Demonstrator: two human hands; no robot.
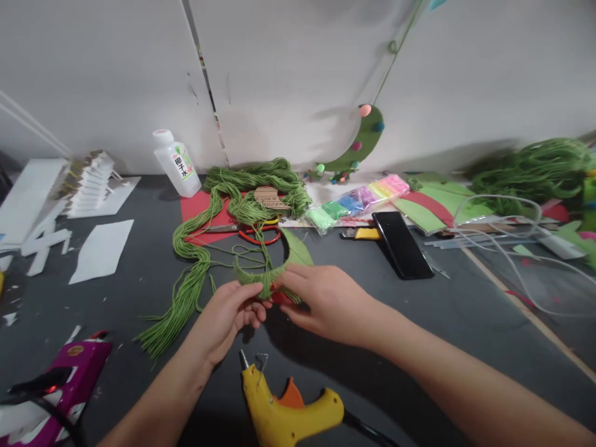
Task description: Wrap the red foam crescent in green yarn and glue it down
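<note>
Tabletop bears glue gun, yarn; left hand and right hand pinch green crescent.

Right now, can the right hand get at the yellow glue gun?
Likely yes: the yellow glue gun lies below the right hand in the picture, nothing visible across its handle. It may need to release the green crescent first.

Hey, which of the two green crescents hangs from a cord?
The ball-dotted crescent by the wall; its green cord runs upward. The held crescent, by contrast, is in the fingers of your left hand and right hand.
</note>
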